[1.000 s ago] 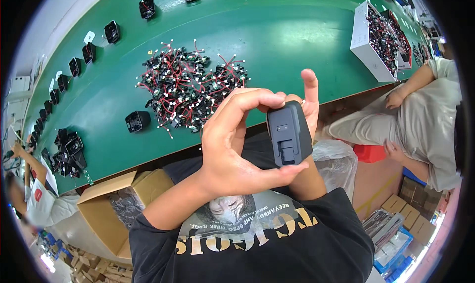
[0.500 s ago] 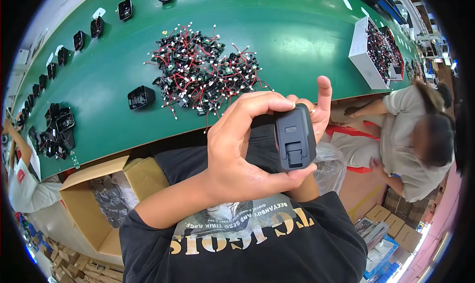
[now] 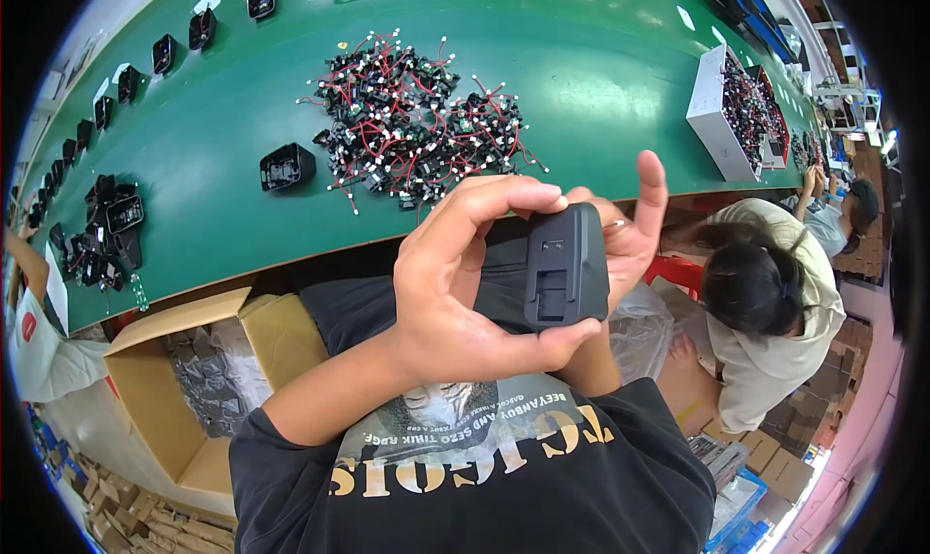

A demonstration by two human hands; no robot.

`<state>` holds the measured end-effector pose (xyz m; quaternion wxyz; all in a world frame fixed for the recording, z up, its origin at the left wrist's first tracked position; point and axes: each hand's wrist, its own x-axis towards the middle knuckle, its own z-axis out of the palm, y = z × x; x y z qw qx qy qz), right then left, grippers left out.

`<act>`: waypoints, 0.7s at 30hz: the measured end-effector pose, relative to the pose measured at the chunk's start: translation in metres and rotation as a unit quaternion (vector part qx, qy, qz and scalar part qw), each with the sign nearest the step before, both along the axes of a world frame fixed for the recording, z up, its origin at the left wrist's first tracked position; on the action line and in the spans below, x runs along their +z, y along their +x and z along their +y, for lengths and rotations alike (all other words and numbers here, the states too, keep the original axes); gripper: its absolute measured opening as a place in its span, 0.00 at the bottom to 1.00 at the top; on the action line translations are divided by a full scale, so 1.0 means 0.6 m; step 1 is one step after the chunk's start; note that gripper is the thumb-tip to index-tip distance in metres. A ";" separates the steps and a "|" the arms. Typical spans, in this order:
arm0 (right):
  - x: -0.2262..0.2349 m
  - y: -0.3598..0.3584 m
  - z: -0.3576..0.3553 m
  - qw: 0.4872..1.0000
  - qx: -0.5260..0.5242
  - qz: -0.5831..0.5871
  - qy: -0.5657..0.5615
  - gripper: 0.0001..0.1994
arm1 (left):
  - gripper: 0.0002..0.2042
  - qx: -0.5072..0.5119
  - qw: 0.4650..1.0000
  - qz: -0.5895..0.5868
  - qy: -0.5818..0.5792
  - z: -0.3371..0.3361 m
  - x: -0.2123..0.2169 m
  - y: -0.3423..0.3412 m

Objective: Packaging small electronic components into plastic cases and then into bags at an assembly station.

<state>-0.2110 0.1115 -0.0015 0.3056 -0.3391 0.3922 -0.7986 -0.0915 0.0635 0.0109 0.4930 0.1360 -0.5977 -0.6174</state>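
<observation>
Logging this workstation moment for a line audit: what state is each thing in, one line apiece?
Black plastic housing: held upright between both hands, off the table.
Left hand: closed around the housing, fingertips on top, thumb beneath.
Right hand: behind the housing, index finger raised.
Pile of wired parts: loose, tangled on the green table.
Cardboard box: open, flaps out.
White tray: filled with parts.

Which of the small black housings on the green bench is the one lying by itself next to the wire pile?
Start at the long green bench and find the big heap of red-and-black wired parts at its middle. Just left of that heap lies one black housing, open side up. Unlike the housings lined along the far edge or clustered at the left end, it sits alone.
</observation>
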 end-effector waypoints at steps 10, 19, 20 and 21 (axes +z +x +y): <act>0.003 -0.001 -0.003 0.994 0.051 -0.087 -0.052 0.46 | 0.40 0.003 1.000 0.016 0.002 0.006 -0.003 -0.002; -0.032 -0.031 -0.014 0.998 0.002 0.030 -0.047 0.43 | 0.40 -0.025 0.998 -0.048 0.028 -0.020 0.013 0.006; -0.033 -0.038 -0.015 0.996 -0.012 0.075 -0.046 0.43 | 0.40 -0.033 0.997 -0.073 0.024 -0.025 0.018 0.010; -0.032 -0.044 -0.015 0.996 -0.015 0.073 -0.047 0.43 | 0.40 -0.035 0.996 -0.075 0.022 -0.031 0.022 0.015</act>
